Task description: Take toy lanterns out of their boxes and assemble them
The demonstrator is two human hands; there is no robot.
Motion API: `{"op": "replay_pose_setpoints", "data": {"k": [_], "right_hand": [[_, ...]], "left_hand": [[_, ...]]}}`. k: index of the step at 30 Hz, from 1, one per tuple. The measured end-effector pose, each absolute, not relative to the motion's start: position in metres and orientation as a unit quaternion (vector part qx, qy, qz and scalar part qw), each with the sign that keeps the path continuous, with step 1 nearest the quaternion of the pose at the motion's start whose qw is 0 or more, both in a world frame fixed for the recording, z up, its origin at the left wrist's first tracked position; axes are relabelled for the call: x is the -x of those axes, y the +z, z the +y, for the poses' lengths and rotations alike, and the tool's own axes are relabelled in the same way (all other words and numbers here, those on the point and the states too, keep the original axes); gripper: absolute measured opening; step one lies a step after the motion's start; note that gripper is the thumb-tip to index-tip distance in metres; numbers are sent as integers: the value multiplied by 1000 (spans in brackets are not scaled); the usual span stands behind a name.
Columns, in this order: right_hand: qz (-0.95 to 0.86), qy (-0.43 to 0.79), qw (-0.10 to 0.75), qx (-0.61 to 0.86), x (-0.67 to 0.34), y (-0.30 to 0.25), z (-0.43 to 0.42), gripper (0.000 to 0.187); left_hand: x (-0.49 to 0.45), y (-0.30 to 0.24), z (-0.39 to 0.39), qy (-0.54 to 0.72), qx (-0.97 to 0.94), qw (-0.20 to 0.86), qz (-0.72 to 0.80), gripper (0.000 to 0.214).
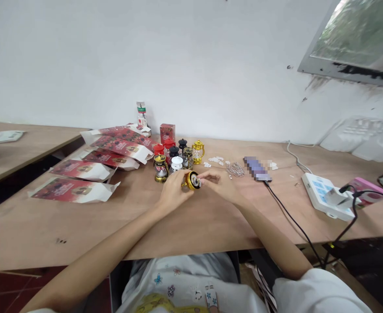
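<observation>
My left hand [173,190] is wrapped round a small gold lantern [188,181], tipped so that its dark round base faces right. White parts show inside the base. My right hand [219,184] has its thumb and forefinger pinched at that base, on a small whitish piece [199,182] too small to name. Just behind my left hand stand several small lanterns: a bronze one [160,169], a white one [176,163], a red one [159,150], black ones and another gold one [198,151].
Flattened red gift boxes [77,189] overlap on the left; one red box [167,132] stands upright at the back. White bits [216,160], thin wires [235,169] and a phone [257,168] lie right of the lanterns. A power strip [325,198] with cables sits at the right.
</observation>
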State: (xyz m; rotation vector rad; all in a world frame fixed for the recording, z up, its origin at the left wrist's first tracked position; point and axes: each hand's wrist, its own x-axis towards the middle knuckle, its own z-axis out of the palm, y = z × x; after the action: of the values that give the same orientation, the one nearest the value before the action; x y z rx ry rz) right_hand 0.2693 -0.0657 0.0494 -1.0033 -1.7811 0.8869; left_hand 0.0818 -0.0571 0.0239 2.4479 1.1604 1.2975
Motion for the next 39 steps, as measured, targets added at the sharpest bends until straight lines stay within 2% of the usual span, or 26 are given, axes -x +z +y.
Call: {"op": "replay_pose_setpoints", "data": {"k": [8,14,24,28,36,39], "right_hand": [[-711,408,427,382,-275,47,-60,18],[-662,414,501,373,-269,48,-63,20],[-750,244,511,342,-270,43,-64,14],[-767,211,511,325,-270,43,-65,15],[-762,258,513,299,-269,39,-66,19],[-744,301,519,293,-266,39,-69,21]], "left_hand": [[-83,25,-58,403,-840,105,348,43],[-84,27,-60,415,-844,134,312,41],[-84,27,-60,418,-845,141,301,41],[-83,26,-60,425,-846,132,293,39],[-83,25,-62,453,-839,118,276,33],[-81,25,-61,451,-850,78,260,27]]}}
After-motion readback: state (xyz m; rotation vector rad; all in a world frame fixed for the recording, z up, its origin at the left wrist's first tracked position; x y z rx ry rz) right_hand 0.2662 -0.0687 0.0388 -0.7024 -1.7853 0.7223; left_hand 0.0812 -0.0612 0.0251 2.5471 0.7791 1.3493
